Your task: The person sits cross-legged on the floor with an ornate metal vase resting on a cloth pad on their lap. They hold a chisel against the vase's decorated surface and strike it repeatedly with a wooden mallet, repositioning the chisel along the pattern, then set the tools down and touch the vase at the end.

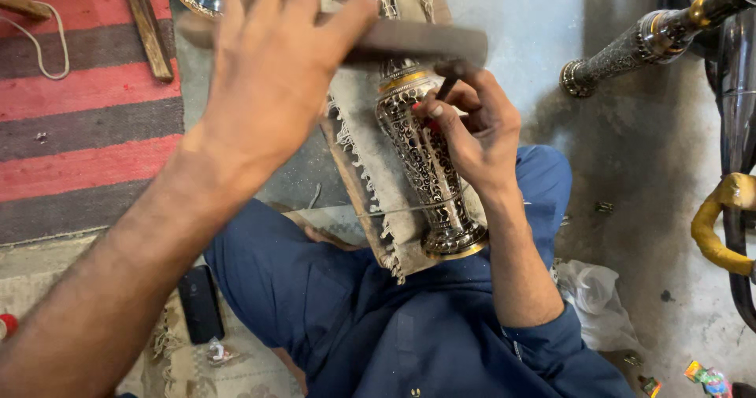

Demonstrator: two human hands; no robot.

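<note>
The left hand [272,67] was raised at the far left, fingers closed round a dark wooden bar [394,42] held crosswise above the work. The right hand [472,126] sat just right of centre, fingers pinched on a thin dark tool [447,87] whose tip met the upper part of an engraved metal vase [425,170]. The vase lay tilted on a fringed cloth [370,170] over a wooden board [346,174], across the blue-trousered lap. A black phone [200,303] lay near left; a second engraved piece [630,48] stood far right.
</note>
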